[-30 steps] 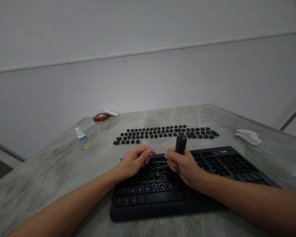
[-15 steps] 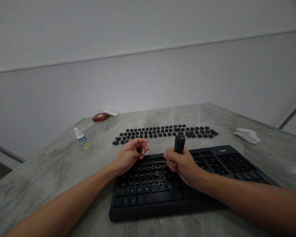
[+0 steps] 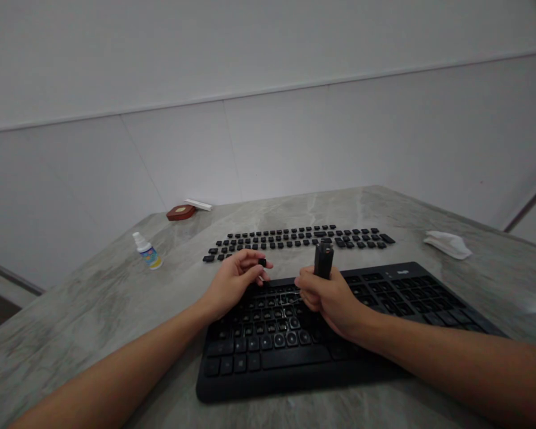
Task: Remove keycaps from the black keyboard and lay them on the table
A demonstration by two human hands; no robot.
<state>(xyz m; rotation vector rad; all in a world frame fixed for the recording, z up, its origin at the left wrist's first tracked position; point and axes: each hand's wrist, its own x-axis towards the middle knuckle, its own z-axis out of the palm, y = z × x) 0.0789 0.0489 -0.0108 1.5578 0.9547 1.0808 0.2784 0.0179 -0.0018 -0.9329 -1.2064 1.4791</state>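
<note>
— Pinching what, was the left hand (image 3: pixel 234 283)?
— A small black square keycap (image 3: pixel 262 262), held at its fingertips just above the far edge of the flat black computer keyboard (image 3: pixel 268 363).
— And the right hand (image 3: pixel 330 298)?
— It was fisted around an upright black stick-shaped puller tool (image 3: pixel 323 261), over that keyboard's middle.
</note>
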